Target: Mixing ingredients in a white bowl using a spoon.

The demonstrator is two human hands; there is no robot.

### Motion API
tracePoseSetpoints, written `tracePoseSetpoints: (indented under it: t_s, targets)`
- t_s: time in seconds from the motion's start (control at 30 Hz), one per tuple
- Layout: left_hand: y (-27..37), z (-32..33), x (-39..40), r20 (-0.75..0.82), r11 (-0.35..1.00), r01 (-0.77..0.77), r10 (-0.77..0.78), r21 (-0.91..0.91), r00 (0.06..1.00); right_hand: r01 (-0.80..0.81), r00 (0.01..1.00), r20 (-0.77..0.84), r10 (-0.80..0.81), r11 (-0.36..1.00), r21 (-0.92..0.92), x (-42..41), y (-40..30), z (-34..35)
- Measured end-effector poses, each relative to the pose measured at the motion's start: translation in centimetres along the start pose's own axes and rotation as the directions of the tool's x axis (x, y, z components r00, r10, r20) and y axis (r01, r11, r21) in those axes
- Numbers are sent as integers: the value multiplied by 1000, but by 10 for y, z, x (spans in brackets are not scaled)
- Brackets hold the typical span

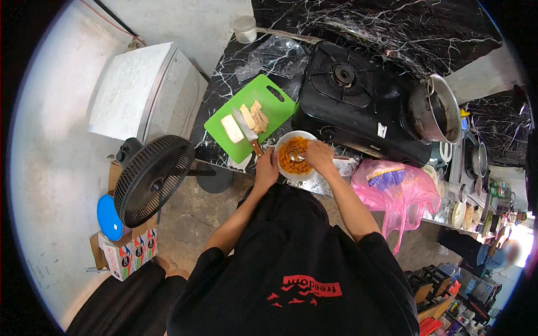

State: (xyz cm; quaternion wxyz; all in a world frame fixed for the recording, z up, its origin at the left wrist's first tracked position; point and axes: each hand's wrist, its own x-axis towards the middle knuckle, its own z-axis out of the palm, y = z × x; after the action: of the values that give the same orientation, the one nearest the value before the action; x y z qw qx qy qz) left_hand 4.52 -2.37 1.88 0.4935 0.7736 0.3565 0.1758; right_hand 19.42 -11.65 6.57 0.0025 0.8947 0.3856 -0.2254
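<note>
A white bowl point(296, 177) of orange, shredded or noodle-like food point(289, 148) sits at the counter's front edge. My left hand point(267, 168) grips the bowl's left rim, thumb on the edge. Inside the bowl is a metal spoon point(297, 158), its handle mostly hidden by my right hand point(319, 154), which holds it. To the left lies a green cutting board point(222, 118). On it rest a pale block point(232, 129), possibly tofu or tempeh, and several cut slices point(257, 118). A kitchen knife point(246, 126) lies between them, its wooden handle reaching past the board near my left fingers.
Right of the board stands a black gas stove point(357, 109) with a metal pot point(437, 111). A pink plastic bag point(397, 193) hangs over the counter edge. Clear plastic wrap point(277, 56) lies behind the board. A black fan point(153, 180) stands at left; another person point(475, 250) is far right.
</note>
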Motion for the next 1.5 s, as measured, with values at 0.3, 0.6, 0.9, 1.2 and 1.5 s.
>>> tracePoseSetpoints:
  t_s: [0.3,0.6,0.9,1.2,1.5]
  targets:
    - [1,-1,1,-4,1000,2,-2,5,1000,107,990,-91,-112,993,-52,11,-2,16]
    - [-10,1,1,10,999,29,-29,-42,1000,41,999,4,-41,997,-69,0,2,-16]
    - [-2,-2,1,26,998,40,-38,-54,999,7,998,68,-9,999,40,5,-6,-1]
    - [-3,-2,1,18,999,25,-24,-45,1000,66,998,-1,-66,993,-100,7,-9,19]
    - [7,-6,-2,65,986,138,-132,-95,989,-44,998,-54,40,996,-76,-4,-8,-14]
